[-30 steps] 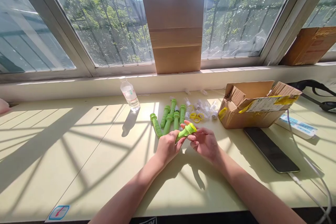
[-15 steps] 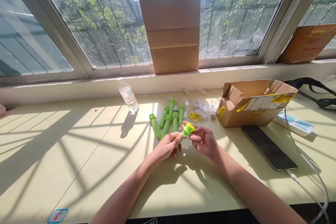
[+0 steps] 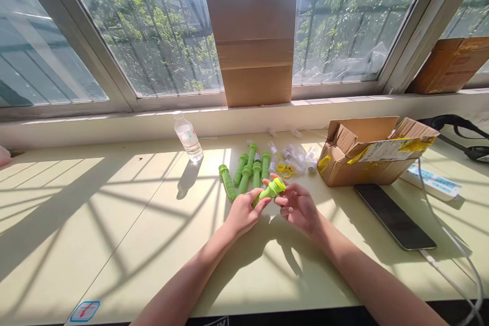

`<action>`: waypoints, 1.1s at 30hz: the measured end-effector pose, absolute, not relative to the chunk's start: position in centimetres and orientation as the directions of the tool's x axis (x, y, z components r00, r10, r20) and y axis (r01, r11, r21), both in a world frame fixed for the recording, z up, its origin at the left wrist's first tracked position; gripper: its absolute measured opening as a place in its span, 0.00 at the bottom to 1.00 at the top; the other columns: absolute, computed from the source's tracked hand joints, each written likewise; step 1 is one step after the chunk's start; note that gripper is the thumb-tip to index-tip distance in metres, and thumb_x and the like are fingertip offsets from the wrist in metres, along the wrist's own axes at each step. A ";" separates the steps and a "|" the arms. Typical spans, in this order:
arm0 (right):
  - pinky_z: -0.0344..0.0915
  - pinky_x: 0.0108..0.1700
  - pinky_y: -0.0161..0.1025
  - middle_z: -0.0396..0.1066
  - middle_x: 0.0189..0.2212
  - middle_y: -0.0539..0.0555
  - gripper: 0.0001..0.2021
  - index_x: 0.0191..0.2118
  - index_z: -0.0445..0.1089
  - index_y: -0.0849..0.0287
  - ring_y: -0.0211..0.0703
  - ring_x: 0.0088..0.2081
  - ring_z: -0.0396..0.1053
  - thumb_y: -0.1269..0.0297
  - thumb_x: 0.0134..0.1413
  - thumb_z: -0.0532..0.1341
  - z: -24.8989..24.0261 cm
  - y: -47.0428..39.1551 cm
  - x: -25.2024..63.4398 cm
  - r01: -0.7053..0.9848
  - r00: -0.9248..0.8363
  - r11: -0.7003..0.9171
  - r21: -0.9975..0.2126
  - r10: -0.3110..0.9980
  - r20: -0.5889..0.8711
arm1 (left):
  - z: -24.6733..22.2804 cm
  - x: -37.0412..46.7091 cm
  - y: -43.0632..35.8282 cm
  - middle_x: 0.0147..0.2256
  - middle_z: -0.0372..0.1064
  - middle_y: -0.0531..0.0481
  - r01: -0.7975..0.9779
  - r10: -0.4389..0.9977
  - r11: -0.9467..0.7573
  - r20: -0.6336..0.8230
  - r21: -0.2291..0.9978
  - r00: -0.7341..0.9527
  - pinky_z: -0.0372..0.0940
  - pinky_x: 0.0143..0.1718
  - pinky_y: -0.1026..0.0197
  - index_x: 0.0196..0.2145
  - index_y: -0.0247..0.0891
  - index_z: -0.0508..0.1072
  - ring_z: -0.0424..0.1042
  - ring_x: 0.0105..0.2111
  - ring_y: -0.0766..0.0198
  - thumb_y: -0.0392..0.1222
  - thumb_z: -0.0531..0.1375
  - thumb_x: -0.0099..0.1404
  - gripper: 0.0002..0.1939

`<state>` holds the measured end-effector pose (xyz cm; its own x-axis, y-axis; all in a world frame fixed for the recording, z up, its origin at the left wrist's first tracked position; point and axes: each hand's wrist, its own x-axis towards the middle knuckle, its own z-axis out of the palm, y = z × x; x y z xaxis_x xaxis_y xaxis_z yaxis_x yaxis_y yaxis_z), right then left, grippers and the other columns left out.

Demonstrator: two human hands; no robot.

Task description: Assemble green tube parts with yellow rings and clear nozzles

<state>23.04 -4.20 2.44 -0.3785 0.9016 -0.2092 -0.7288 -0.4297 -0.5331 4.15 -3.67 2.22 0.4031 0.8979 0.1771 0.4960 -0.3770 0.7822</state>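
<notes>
My left hand [image 3: 245, 212] is closed around the narrow shaft of a bright green plastic handle [image 3: 272, 190]. Its wide collared end tilts up to the right. At that collar, the curled fingers of my right hand [image 3: 301, 206] grip the rim, partly hidden behind it. Just beyond my hands lie several similar ribbed green handles [image 3: 245, 179], grouped close together. To their right are yellow rings [image 3: 291, 168] and a loose pile of small clear plastic tubes [image 3: 299, 159].
A water bottle [image 3: 188, 137] stands behind on the left. On the right are an open cardboard box [image 3: 355, 170], a black phone [image 3: 395, 218] with a white cable, and a power strip [image 3: 433, 183]. A cardboard sheet [image 3: 255, 41] leans against the window.
My left thumb and fingers have shifted back along the shaft, so more of the green handle shows. The right hand stays at the collar. The view has moved slightly.
</notes>
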 end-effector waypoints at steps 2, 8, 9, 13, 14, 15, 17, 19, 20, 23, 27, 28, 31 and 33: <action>0.44 0.19 0.27 0.76 0.49 0.55 0.27 0.50 0.72 0.49 0.30 0.22 0.55 0.68 0.38 0.68 2.5 -4.3 23.0 -0.725 -0.372 -0.418 -0.548 0.907 -0.198 | 2.1 4.3 -3.7 0.29 0.72 0.51 0.528 0.897 -0.402 0.206 0.748 0.391 0.59 0.32 0.62 0.48 0.37 0.75 0.65 0.26 0.63 0.53 0.53 0.71 0.20; 0.46 0.19 0.28 0.75 0.47 0.55 0.28 0.52 0.70 0.48 0.31 0.23 0.56 0.68 0.39 0.68 2.4 -4.3 22.8 -0.716 -0.355 -0.386 -0.582 0.919 -0.173 | 1.1 4.5 -3.6 0.32 0.76 0.47 0.635 0.897 -0.438 0.269 0.637 0.349 0.61 0.33 0.60 0.49 0.38 0.76 0.71 0.28 0.59 0.51 0.54 0.71 0.19; 0.46 0.19 0.28 0.75 0.47 0.55 0.29 0.52 0.70 0.48 0.32 0.24 0.56 0.69 0.39 0.68 2.4 -4.2 22.7 -0.721 -0.356 -0.389 -0.574 0.918 -0.176 | 0.9 4.5 -3.6 0.34 0.76 0.46 0.647 0.895 -0.445 0.288 0.619 0.340 0.62 0.34 0.59 0.50 0.38 0.75 0.72 0.30 0.58 0.50 0.54 0.70 0.19; 0.50 0.18 0.28 0.75 0.45 0.55 0.28 0.51 0.70 0.51 0.30 0.23 0.57 0.72 0.40 0.66 2.4 -4.1 22.7 -0.762 -0.363 -0.414 -0.498 0.910 -0.201 | 0.6 4.5 -3.5 0.34 0.75 0.46 0.638 0.892 -0.452 0.301 0.623 0.338 0.61 0.34 0.59 0.49 0.39 0.75 0.71 0.30 0.58 0.49 0.54 0.70 0.18; 0.51 0.18 0.28 0.76 0.44 0.55 0.27 0.51 0.70 0.52 0.30 0.22 0.56 0.72 0.40 0.66 2.4 -4.0 22.7 -0.769 -0.367 -0.421 -0.481 0.907 -0.207 | 0.7 4.4 -3.6 0.31 0.74 0.48 0.618 0.894 -0.444 0.281 0.649 0.348 0.61 0.33 0.59 0.48 0.39 0.75 0.69 0.28 0.60 0.50 0.54 0.70 0.17; 0.52 0.17 0.28 0.76 0.43 0.55 0.27 0.51 0.70 0.52 0.30 0.21 0.56 0.73 0.40 0.65 2.5 -4.0 22.7 -0.772 -0.372 -0.428 -0.470 0.904 -0.212 | 0.9 4.4 -3.6 0.28 0.71 0.51 0.591 0.898 -0.430 0.256 0.683 0.357 0.60 0.32 0.60 0.46 0.39 0.75 0.68 0.26 0.61 0.51 0.55 0.69 0.17; 0.51 0.17 0.28 0.76 0.41 0.55 0.27 0.51 0.70 0.53 0.29 0.20 0.54 0.73 0.40 0.65 2.6 -4.0 22.8 -0.768 -0.383 -0.442 -0.463 0.897 -0.221 | 1.5 4.4 -3.6 0.25 0.67 0.54 0.519 0.906 -0.382 0.199 0.764 0.373 0.58 0.30 0.61 0.42 0.39 0.74 0.64 0.24 0.63 0.54 0.56 0.69 0.16; 0.50 0.16 0.27 0.77 0.40 0.54 0.27 0.51 0.70 0.54 0.28 0.19 0.52 0.73 0.39 0.64 2.6 -3.9 22.8 -0.758 -0.399 -0.458 -0.464 0.889 -0.226 | 2.0 4.4 -3.7 0.24 0.64 0.55 0.438 0.909 -0.314 0.133 0.842 0.396 0.57 0.28 0.62 0.37 0.38 0.73 0.62 0.24 0.65 0.56 0.57 0.68 0.17; 0.49 0.16 0.27 0.77 0.40 0.54 0.27 0.51 0.70 0.54 0.27 0.19 0.51 0.73 0.39 0.64 2.6 -3.9 22.8 -0.754 -0.403 -0.460 -0.469 0.887 -0.223 | 2.2 4.4 -3.8 0.24 0.63 0.56 0.397 0.904 -0.275 0.095 0.876 0.416 0.56 0.27 0.63 0.35 0.38 0.72 0.62 0.23 0.66 0.57 0.57 0.68 0.18; 0.47 0.17 0.27 0.77 0.41 0.55 0.27 0.51 0.71 0.54 0.27 0.19 0.51 0.71 0.40 0.65 2.4 -3.9 22.8 -0.743 -0.398 -0.443 -0.501 0.895 -0.201 | 2.7 4.5 -4.0 0.20 0.60 0.57 0.299 0.877 -0.178 0.014 0.938 0.479 0.55 0.24 0.63 0.29 0.38 0.65 0.59 0.18 0.69 0.60 0.53 0.69 0.22; 0.49 0.18 0.29 0.77 0.42 0.55 0.26 0.51 0.71 0.53 0.29 0.19 0.53 0.71 0.41 0.65 2.3 -4.0 22.9 -0.740 -0.383 -0.438 -0.511 0.898 -0.215 | 2.8 4.6 -4.1 0.19 0.60 0.57 0.268 0.872 -0.127 -0.021 0.955 0.489 0.54 0.22 0.64 0.27 0.39 0.62 0.58 0.16 0.70 0.61 0.53 0.69 0.23; 0.50 0.18 0.29 0.77 0.42 0.55 0.27 0.52 0.71 0.52 0.29 0.20 0.53 0.71 0.41 0.64 2.4 -4.0 22.9 -0.742 -0.379 -0.439 -0.506 0.898 -0.222 | 2.7 4.6 -4.1 0.19 0.60 0.57 0.270 0.877 -0.124 -0.022 0.955 0.481 0.54 0.22 0.64 0.27 0.39 0.62 0.58 0.17 0.70 0.61 0.54 0.69 0.23; 0.51 0.19 0.29 0.78 0.42 0.54 0.29 0.53 0.71 0.51 0.30 0.20 0.56 0.71 0.41 0.64 2.4 -4.0 22.9 -0.743 -0.376 -0.438 -0.507 0.899 -0.225 | 2.4 4.6 -4.0 0.20 0.60 0.58 0.300 0.891 -0.161 0.008 0.940 0.453 0.55 0.23 0.64 0.28 0.39 0.64 0.59 0.19 0.69 0.60 0.55 0.68 0.22; 0.52 0.19 0.28 0.78 0.43 0.54 0.30 0.55 0.70 0.50 0.30 0.21 0.58 0.71 0.41 0.65 2.5 -4.0 22.9 -0.740 -0.383 -0.438 -0.511 0.898 -0.215 | 2.2 4.5 -3.9 0.21 0.60 0.57 0.338 0.898 -0.219 0.053 0.915 0.438 0.56 0.25 0.64 0.29 0.38 0.66 0.60 0.21 0.68 0.59 0.55 0.69 0.21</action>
